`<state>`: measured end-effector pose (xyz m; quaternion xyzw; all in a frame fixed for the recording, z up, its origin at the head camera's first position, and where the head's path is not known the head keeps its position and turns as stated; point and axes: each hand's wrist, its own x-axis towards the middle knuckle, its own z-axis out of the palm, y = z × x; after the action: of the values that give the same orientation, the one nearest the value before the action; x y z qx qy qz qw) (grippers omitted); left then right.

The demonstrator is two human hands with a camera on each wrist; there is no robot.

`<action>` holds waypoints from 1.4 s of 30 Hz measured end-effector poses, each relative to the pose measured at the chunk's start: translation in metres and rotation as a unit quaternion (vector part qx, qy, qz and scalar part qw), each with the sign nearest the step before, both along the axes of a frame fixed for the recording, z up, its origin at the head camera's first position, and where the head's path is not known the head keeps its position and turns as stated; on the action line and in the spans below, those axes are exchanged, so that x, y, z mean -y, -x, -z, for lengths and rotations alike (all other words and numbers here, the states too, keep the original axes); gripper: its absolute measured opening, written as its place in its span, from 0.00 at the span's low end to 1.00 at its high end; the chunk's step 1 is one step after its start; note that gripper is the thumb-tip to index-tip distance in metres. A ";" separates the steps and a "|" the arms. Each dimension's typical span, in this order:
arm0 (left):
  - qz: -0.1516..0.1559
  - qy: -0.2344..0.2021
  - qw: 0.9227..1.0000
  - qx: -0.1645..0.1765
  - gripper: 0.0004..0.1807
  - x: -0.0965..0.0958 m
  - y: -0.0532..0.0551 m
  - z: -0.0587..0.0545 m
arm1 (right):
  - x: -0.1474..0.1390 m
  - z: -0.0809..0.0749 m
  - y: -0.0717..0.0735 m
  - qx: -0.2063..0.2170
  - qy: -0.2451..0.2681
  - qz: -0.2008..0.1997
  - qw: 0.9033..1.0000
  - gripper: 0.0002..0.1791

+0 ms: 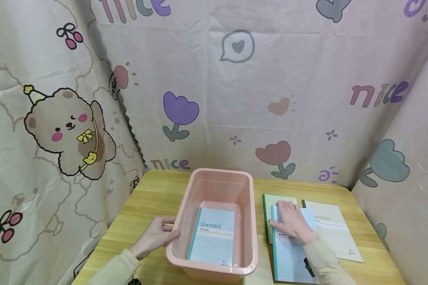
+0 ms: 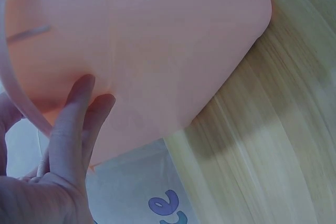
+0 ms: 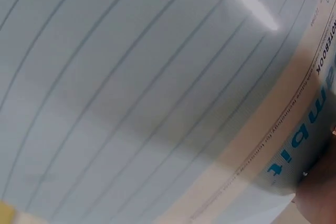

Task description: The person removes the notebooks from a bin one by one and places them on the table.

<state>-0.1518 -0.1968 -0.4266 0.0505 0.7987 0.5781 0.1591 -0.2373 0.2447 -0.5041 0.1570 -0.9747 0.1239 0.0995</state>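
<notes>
A pink plastic bin (image 1: 251, 221) stands in the middle of the table, with a blue "Gambit" notebook (image 1: 214, 233) lying inside it. My left hand (image 1: 158, 236) grips the bin's left rim, thumb over the edge and fingers against the outer wall (image 2: 173, 61). On the right, my right hand (image 1: 292, 221) holds a second blue notebook (image 1: 289, 261) near its top, thumb at the teal spine and fingers at the upper edge. That notebook's lined cover (image 3: 136, 93) fills the right wrist view. It overlaps a green notebook (image 1: 271, 200) and a cream notebook (image 1: 337, 229).
The wooden table (image 1: 157, 190) has rounded back corners. A patterned cloth (image 1: 214, 99) hangs behind it and along both sides. The bin's near wall rises close to the table's front.
</notes>
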 end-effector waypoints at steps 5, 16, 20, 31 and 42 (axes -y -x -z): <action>0.002 -0.003 1.000 0.000 0.31 0.000 0.000 0.000 | 0.003 0.016 0.000 0.028 -0.002 0.006 1.000 0.32; 0.004 -0.003 1.000 0.000 0.32 0.000 0.000 -0.001 | 0.005 0.035 0.000 0.049 -0.012 0.010 0.999 0.34; 0.006 -0.006 1.000 0.000 0.32 0.000 0.000 -0.002 | 0.003 0.042 0.000 0.058 -0.006 0.013 0.998 0.35; 0.010 -0.010 1.000 0.000 0.31 0.001 -0.001 -0.002 | 0.000 0.048 -0.001 0.068 0.032 0.023 0.997 0.38; 0.006 -0.005 1.000 0.004 0.31 0.000 -0.001 -0.002 | 0.001 0.035 -0.001 0.059 0.048 0.024 0.997 0.36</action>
<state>-0.1505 -0.1973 -0.4246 0.0539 0.7947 0.5813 0.1660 -0.2363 0.2436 -0.5394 0.1211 -0.9754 0.1767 0.0523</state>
